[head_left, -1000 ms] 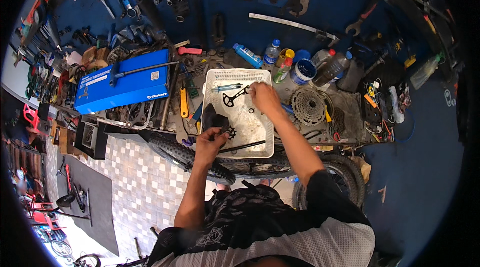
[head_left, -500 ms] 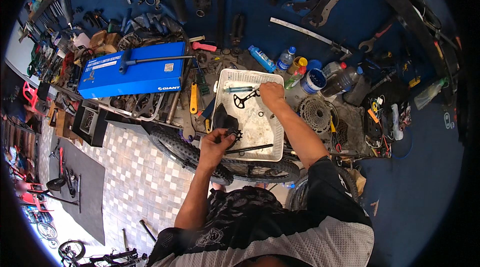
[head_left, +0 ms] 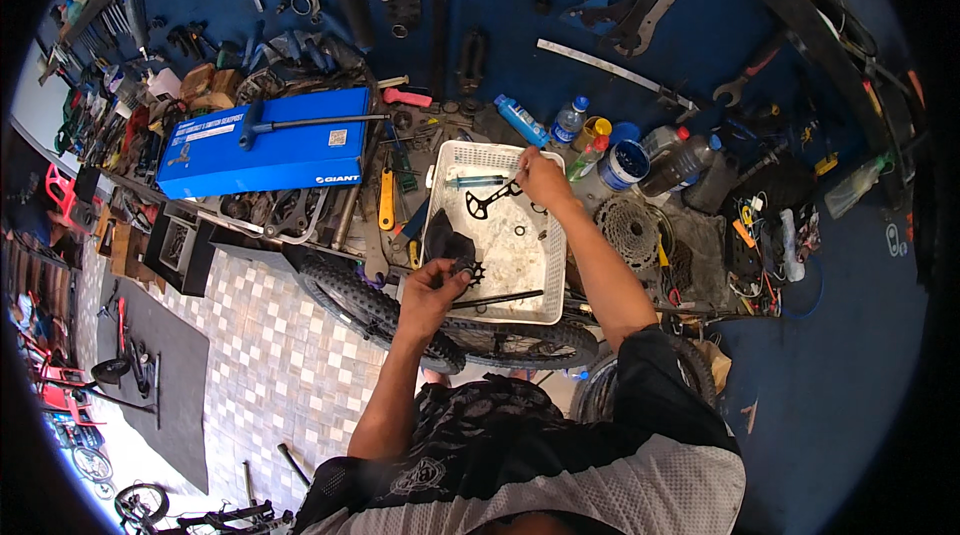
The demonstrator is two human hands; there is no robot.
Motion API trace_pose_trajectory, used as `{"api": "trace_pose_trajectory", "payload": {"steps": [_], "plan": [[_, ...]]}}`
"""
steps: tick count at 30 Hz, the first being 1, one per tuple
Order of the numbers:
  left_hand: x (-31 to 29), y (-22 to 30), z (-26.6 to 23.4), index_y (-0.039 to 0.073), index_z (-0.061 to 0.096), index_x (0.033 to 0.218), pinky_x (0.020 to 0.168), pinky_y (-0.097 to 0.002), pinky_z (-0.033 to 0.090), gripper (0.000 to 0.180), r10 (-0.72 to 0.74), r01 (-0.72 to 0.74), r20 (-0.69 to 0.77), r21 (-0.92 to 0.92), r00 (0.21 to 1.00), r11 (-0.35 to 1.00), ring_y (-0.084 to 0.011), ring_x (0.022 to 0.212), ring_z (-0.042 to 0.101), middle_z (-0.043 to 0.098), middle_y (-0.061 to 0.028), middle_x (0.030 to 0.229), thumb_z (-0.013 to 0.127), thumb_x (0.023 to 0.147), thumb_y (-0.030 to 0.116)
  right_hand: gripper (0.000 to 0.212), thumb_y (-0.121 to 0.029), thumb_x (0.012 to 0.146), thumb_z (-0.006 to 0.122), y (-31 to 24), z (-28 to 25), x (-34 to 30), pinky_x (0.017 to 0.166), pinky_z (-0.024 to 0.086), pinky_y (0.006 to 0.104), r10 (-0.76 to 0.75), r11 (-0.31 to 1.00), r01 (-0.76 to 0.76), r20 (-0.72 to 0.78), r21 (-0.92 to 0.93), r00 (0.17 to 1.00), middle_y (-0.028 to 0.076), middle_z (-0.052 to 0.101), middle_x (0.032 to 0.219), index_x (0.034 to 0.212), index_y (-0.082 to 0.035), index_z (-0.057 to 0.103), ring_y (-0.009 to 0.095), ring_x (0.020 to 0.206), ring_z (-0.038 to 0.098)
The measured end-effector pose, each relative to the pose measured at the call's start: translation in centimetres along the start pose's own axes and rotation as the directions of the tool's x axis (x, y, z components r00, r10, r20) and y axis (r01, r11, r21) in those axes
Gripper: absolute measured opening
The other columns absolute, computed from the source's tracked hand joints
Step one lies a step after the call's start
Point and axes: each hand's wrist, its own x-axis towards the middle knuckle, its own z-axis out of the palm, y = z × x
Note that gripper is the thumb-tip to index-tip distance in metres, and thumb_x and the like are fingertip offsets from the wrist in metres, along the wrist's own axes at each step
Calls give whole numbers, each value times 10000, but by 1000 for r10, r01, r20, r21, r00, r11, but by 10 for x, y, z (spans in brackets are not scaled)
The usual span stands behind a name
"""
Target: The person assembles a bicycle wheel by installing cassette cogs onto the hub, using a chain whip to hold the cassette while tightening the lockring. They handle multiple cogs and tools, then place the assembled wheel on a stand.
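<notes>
A white plastic basket (head_left: 553, 265) sits at the bench's front edge. Over its left side, my left hand (head_left: 430, 297) pinches a small black toothed pulley wheel (head_left: 476, 275) between thumb and fingers, next to a dark cloth (head_left: 446, 237). My right hand (head_left: 541, 181) reaches over the right rim with its fingers closed; what they hold, if anything, is hidden. Near those fingertips a black derailleur cage plate (head_left: 482, 203) lies in the basket, below a blue syringe (head_left: 478, 181). A small ring (head_left: 519, 231) and a black rod (head_left: 500, 299) also lie inside.
A blue box (head_left: 280, 150) with a long-handled tool on it is left of the basket. Bottles (head_left: 572, 119), a white-and-blue tub (head_left: 627, 163) and a sprocket cassette (head_left: 628, 225) stand to the right. Bicycle tyres (head_left: 520, 343) lie below the bench edge; tools hang on the blue wall.
My right hand has shifted slightly up and left, its fingers moving near the basket's upper right rim. My left hand stays in place with the pulley wheel.
</notes>
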Motion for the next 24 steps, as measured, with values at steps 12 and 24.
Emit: {"api": "trace_pose_trajectory", "payload": {"steps": [12,24], "plan": [[-10,7,-4,74,705,1018,492,-206,287,126,-44,44,-8,-40,999,998,4,567,420,545,103,726,785,927,112,156,-73,879,625,-3,39,-20,853,580,480,-353,839,363,104,-406,930,238,727,926,964,10,727,377,970,725],[14,44,-26,14,721,1028,826,-262,471,220,263,-281,117,179,958,943,-104,977,582,655,-41,1269,835,840,38,207,-227,1011,700,-6,-55,-71,558,446,230,-506,474,-389,605,790,615,-8,616,750,1031,-22,682,62,590,551]]}}
